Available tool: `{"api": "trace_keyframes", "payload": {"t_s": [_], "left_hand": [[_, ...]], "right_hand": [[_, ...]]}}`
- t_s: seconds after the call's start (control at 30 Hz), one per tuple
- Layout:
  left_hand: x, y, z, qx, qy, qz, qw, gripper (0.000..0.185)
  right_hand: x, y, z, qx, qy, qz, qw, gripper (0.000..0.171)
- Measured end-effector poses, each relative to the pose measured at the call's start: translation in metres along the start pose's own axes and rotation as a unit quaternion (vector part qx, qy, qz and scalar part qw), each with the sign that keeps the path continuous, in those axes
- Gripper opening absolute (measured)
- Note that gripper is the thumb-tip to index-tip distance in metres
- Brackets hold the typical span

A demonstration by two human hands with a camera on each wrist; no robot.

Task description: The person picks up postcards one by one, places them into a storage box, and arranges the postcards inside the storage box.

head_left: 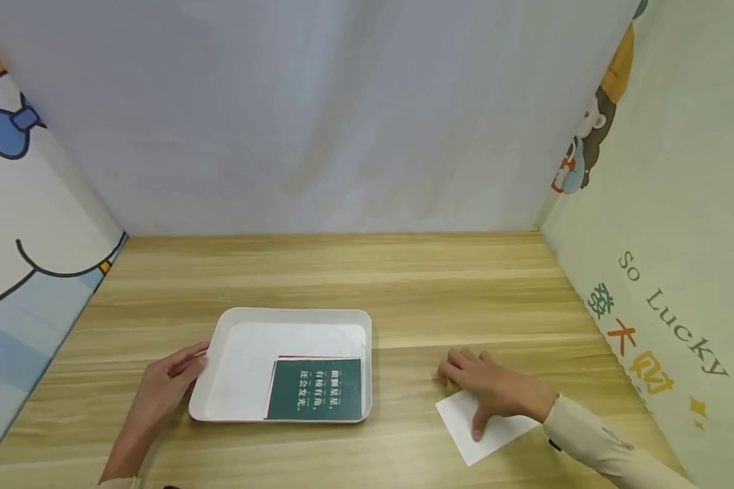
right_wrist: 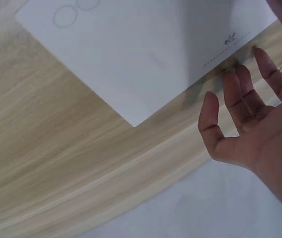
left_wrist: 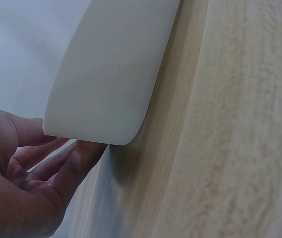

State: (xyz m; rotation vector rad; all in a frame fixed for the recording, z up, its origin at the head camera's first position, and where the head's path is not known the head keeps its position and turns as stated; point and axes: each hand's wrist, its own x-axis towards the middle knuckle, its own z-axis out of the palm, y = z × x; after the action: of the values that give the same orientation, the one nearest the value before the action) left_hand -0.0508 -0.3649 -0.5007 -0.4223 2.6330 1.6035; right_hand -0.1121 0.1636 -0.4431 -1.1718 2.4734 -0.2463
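A shallow white tray (head_left: 238, 397) lies on the left half of the table, with my left hand (head_left: 168, 380) at its left end. The thumb and fingers grip the wall at the rim; in the left wrist view, fingers (left_wrist: 81, 161) reach round the tray's outer wall (left_wrist: 106, 74). On the right, my right hand (head_left: 492, 394) spans a white postcard (head_left: 461, 414), thumb over its near part. Its fingers (right_wrist: 235, 99) are spread and bent past the card's far edge. Faint circles and a small printed mark show on the postcard (right_wrist: 131, 54).
Inside the tray's right part lies a dark green postcard (head_left: 287, 394) with white Chinese characters, atop others whose red and white edges peek out. The wood-grain table (head_left: 342, 272) is bounded by a pale back curtain (head_left: 342, 136) and printed side panels (head_left: 667, 204).
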Motion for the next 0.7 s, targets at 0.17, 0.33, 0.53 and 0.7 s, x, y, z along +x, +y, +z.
{"api": "trace_keyframes", "payload": {"t_s": [0.17,0.33,0.53,0.7], "left_hand": [[0.0,0.0,0.0,0.004,0.0,0.0,1.0,0.048],[-0.001,0.0,0.0,0.007,0.002,0.004,1.0,0.047],[0.0,0.0,0.0,0.006,0.003,0.002,1.0,0.047],[-0.001,0.0,0.001,-0.006,0.001,0.0,1.0,0.047]], "right_hand": [[0.0,0.002,0.002,0.015,0.017,0.001,1.0,0.07],[0.001,0.004,0.001,0.034,0.023,0.013,0.999,0.065],[0.003,0.006,0.0,0.037,0.036,0.019,0.998,0.066],[0.005,0.011,-0.001,0.03,0.051,0.018,0.998,0.064]]}}
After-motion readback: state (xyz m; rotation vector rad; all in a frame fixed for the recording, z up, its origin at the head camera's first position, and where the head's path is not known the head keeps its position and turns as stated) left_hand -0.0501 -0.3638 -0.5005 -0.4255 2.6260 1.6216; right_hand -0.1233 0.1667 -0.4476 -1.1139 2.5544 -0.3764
